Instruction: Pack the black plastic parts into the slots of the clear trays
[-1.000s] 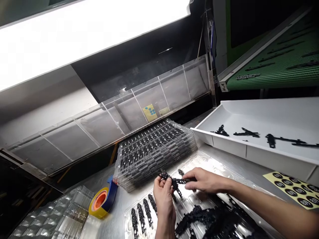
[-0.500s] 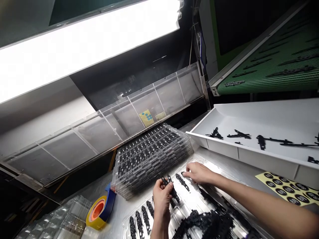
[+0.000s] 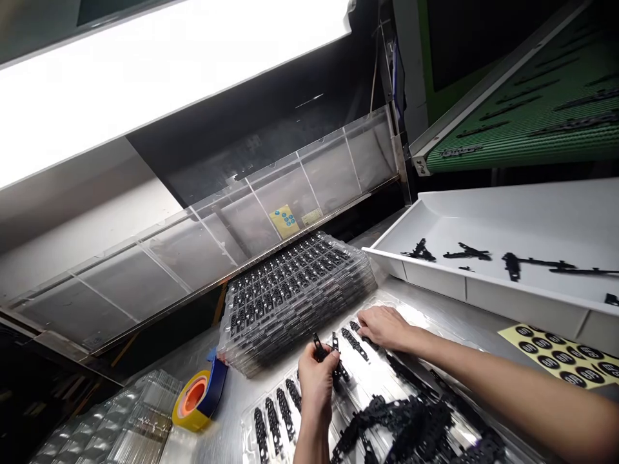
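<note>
My left hand point(image 3: 316, 383) is closed around a couple of narrow black perforated plastic parts point(image 3: 337, 351), their ends sticking up past the thumb. Beneath it lies a clear plastic tray point(image 3: 247, 428) with similar black parts point(image 3: 284, 412) in a slanted row on its left side. At the tray's far end my right hand point(image 3: 384, 327) has its fingertips closed on another black part point(image 3: 355, 327), low against the tray, beside one lying there point(image 3: 354, 344). The fingers partly hide that part. A loose heap of black parts point(image 3: 416, 425) covers the tray's near right area.
Behind stands a tall stack of filled clear trays point(image 3: 294, 309). A tape roll point(image 3: 193, 399) and empty clear trays point(image 3: 120, 419) are at left. At right are a white bin point(image 3: 435, 277) with black parts, a sticker sheet point(image 3: 512, 334) and a green conveyor point(image 3: 522, 129).
The part at my right fingertips now shows more of its length, beside its neighbour in the tray. The parts in my left hand have shifted slightly. The whole view has moved a little.
</note>
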The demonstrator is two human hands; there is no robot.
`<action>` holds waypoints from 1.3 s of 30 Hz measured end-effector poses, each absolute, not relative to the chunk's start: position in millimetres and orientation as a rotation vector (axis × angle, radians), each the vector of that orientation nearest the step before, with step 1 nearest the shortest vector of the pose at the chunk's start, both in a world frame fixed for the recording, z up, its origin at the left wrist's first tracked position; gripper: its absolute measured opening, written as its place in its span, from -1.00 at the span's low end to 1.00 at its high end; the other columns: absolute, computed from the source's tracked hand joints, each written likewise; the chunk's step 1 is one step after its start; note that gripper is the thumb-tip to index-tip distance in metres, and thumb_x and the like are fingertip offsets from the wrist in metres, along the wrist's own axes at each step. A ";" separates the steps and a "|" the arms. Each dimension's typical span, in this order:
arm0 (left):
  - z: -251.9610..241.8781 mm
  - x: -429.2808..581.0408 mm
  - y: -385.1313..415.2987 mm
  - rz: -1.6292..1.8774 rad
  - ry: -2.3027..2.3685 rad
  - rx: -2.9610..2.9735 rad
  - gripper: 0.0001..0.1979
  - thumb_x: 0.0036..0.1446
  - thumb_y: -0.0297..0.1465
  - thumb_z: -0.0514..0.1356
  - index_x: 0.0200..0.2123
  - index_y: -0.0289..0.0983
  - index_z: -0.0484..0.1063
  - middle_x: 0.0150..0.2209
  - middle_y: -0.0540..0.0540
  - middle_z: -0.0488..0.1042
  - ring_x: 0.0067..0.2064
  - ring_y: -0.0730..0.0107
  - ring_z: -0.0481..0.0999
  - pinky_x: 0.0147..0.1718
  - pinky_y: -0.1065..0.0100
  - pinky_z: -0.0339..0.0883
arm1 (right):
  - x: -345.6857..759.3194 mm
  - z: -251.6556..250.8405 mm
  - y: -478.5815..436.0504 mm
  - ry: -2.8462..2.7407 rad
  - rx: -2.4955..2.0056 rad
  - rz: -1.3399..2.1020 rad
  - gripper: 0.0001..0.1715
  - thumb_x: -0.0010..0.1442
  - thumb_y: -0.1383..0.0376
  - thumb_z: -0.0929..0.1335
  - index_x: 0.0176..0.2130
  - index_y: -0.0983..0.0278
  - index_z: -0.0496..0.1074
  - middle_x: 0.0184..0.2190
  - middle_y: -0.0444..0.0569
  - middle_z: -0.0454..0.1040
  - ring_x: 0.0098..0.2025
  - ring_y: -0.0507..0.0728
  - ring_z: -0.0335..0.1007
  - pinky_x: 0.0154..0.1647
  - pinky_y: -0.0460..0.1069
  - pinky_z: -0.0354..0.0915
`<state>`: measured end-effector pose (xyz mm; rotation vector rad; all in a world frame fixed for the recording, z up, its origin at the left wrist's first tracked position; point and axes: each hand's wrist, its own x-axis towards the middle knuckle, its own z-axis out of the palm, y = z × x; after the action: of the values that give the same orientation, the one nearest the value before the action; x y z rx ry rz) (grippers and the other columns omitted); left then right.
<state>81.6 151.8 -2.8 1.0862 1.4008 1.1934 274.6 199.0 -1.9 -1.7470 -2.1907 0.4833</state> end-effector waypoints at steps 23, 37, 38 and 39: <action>8.4 56.8 150.0 1.331 1.386 0.817 -0.54 -0.10 -0.25 0.37 -0.15 -0.31 0.35 -0.40 -0.07 0.46 -0.39 0.44 0.49 -0.40 0.42 0.34 | 247.2 -18.9 182.6 -2.497 -1.010 0.170 -0.68 0.25 0.44 0.18 -0.39 0.32 0.46 -0.39 0.06 0.45 -0.35 0.12 0.24 -0.37 -0.01 0.15; 13.3 70.2 133.0 1.166 1.380 1.150 -0.44 -0.16 -0.45 0.37 0.00 -0.26 0.47 -0.37 -0.01 0.43 -0.38 0.47 0.39 -0.39 0.44 0.28 | 270.5 7.7 161.1 -2.245 -0.972 0.665 -0.66 0.33 0.21 0.22 0.01 0.24 0.43 -0.14 -0.03 0.50 -0.17 0.08 0.39 -0.15 -0.02 0.31; 15.9 76.7 132.3 1.120 1.360 1.193 -0.39 -0.16 -0.48 0.35 0.06 -0.25 0.43 -0.38 0.01 0.42 -0.38 0.46 0.39 -0.37 0.44 0.28 | 274.0 12.9 158.7 -2.136 -0.962 0.826 -0.64 0.32 0.20 0.24 0.04 0.24 0.41 -0.15 -0.05 0.51 -0.19 0.07 0.41 -0.20 -0.05 0.33; 18.7 83.8 132.0 1.063 1.329 1.243 -0.34 -0.14 -0.50 0.32 0.12 -0.24 0.37 -0.39 0.02 0.40 -0.38 0.46 0.39 -0.35 0.43 0.28 | 277.8 18.0 156.3 -2.026 -0.946 0.986 -0.64 0.28 0.20 0.27 0.02 0.25 0.42 -0.19 -0.06 0.52 -0.23 0.06 0.42 -0.26 -0.07 0.34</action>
<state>83.8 132.0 18.7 1.2432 1.3292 1.0626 277.8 156.3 18.0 -0.9457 -2.0265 0.9863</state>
